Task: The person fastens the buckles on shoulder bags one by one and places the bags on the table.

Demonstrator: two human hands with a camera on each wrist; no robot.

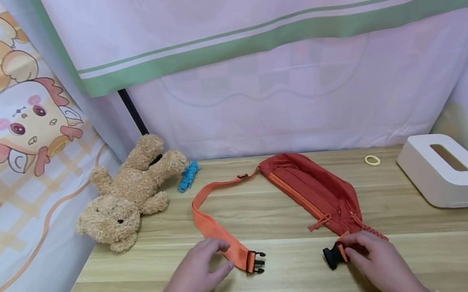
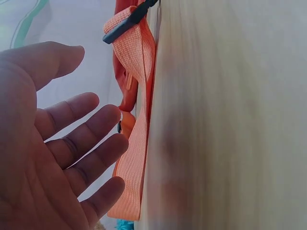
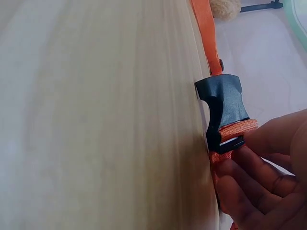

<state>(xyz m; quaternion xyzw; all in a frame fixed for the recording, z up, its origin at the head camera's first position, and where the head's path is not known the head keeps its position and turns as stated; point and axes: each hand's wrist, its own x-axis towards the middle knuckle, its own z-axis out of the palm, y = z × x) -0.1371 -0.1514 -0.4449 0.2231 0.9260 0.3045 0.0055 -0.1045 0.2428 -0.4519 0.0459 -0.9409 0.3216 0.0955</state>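
A red waist bag (image 1: 311, 187) lies on the wooden table, its orange strap (image 1: 210, 225) curving out to the left. At the strap's end is a black prong buckle half (image 1: 256, 261), prongs facing right. My left hand (image 1: 198, 275) is beside that end, fingers spread and loosely bent; the left wrist view shows its palm with nothing in it. Near the bag's lower end, my right hand (image 1: 378, 260) pinches the short orange webbing (image 3: 237, 129) behind the black socket buckle half (image 3: 225, 98). The socket points left, apart from the prongs.
A tan teddy bear (image 1: 133, 192) lies at the left, with a bundle of blue cord (image 1: 188, 176) next to it. Right of the bag are a pale yellow ring (image 1: 372, 160) and a white tissue box (image 1: 440, 177). Printed curtains (image 1: 272, 95) hang behind the table.
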